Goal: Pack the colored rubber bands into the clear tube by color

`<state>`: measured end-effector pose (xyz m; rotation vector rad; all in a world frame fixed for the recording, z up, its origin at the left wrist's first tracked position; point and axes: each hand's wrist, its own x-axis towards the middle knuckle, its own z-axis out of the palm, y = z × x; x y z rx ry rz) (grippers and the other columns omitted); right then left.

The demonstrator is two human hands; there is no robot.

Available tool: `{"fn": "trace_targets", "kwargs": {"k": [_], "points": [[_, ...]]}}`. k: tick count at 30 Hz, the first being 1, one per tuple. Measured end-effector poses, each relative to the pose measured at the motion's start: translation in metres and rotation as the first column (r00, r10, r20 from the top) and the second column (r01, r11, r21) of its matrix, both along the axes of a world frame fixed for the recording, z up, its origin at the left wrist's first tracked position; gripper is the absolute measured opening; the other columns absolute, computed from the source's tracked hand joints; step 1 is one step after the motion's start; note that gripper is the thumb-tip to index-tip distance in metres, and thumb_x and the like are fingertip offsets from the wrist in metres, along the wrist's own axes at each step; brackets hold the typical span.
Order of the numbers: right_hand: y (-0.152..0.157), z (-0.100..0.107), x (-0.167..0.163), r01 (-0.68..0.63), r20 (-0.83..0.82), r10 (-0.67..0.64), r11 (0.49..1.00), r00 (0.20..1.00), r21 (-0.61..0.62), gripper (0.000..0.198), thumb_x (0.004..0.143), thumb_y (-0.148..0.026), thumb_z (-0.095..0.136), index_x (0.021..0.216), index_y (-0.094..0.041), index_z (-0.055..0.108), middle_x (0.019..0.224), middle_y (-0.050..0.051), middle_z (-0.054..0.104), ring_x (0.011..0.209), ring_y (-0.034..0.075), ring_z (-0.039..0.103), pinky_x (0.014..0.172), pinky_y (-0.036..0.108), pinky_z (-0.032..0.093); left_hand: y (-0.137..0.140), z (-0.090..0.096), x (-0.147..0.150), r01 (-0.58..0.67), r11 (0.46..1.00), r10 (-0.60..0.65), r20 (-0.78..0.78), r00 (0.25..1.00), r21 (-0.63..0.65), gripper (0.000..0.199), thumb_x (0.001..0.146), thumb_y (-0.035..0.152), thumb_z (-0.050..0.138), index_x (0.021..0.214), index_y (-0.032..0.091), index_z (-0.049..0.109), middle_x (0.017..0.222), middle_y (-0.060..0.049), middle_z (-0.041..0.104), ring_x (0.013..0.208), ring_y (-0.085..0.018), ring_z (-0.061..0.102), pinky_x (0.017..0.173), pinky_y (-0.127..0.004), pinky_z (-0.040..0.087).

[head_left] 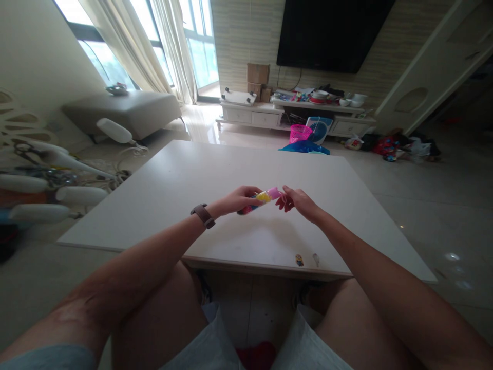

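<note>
My left hand (pixel 243 199) is wrapped around a small clear bottle (pixel 263 197) with yellow, blue and red showing in it, tilted above the white table (pixel 215 169). A pink cap (pixel 273 193) sits at the bottle's right end. By that cap, my right hand (pixel 296 201) has its thumb and fingers closed on a thin pink loop (pixel 284 197) that appears joined to it. What fills the bottle is too small to make out.
Two small stickers, one a yellow cartoon figure (pixel 299 260), lie near the table's front edge. Beyond the far edge are a blue object (pixel 304 147) and a pink basket (pixel 300 133). A white lamp with several arms (pixel 73 159) stands at left.
</note>
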<state>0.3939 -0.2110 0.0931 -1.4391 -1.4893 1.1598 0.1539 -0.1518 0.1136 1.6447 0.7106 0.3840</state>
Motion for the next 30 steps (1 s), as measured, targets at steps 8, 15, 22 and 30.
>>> {"fn": "trace_targets", "kwargs": {"k": [8, 15, 22, 30], "points": [[-0.0014, 0.0065, -0.0017, 0.095, 0.027, -0.098, 0.991, 0.995, 0.094, 0.035, 0.076, -0.047, 0.072, 0.066, -0.014, 0.071, 0.059, 0.003, 0.063, 0.056, 0.012, 0.053, 0.056, 0.026, 0.044, 0.0048, -0.0076, 0.0001, -0.040, 0.998, 0.043, -0.050, 0.998, 0.050, 0.043, 0.077, 0.039, 0.076, 0.108, 0.011, 0.069, 0.069, 0.000, 0.060, 0.050, -0.007, 0.050, 0.043, -0.018, 0.038], [0.0001, 0.0060, -0.0012, 0.139, -0.020, -0.137, 0.980, 0.990, 0.145, 0.027, 0.076, -0.041, 0.068, 0.068, -0.015, 0.070, 0.064, 0.003, 0.065, 0.057, 0.012, 0.053, 0.056, 0.027, 0.045, 0.0025, -0.0065, -0.0027, 0.114, 0.992, -0.109, -0.087, 0.990, 0.051, 0.053, 0.075, 0.039, 0.077, 0.119, 0.011, 0.068, 0.071, 0.000, 0.059, 0.050, -0.007, 0.048, 0.042, -0.019, 0.037], [0.0017, 0.0002, 0.0014, 0.150, 0.081, -0.157, 0.984, 0.984, 0.093, 0.027, 0.077, -0.040, 0.066, 0.066, -0.015, 0.067, 0.056, 0.001, 0.059, 0.055, 0.012, 0.052, 0.055, 0.026, 0.043, 0.0015, -0.0026, -0.0034, 0.108, 0.994, -0.108, 0.006, 0.994, -0.018, 0.055, 0.074, 0.041, 0.078, 0.119, 0.013, 0.066, 0.078, -0.001, 0.061, 0.054, -0.007, 0.049, 0.044, -0.018, 0.037], [0.0010, 0.0012, 0.0029, 0.115, 0.144, -0.131, 0.987, 0.981, 0.113, 0.028, 0.076, -0.040, 0.066, 0.062, -0.016, 0.067, 0.061, 0.002, 0.060, 0.059, 0.014, 0.052, 0.061, 0.029, 0.043, 0.0028, -0.0061, 0.0003, -0.009, 1.000, 0.009, 0.005, 1.000, 0.005, 0.043, 0.076, 0.038, 0.076, 0.110, 0.012, 0.068, 0.075, -0.001, 0.060, 0.053, -0.007, 0.050, 0.044, -0.018, 0.039]]}}
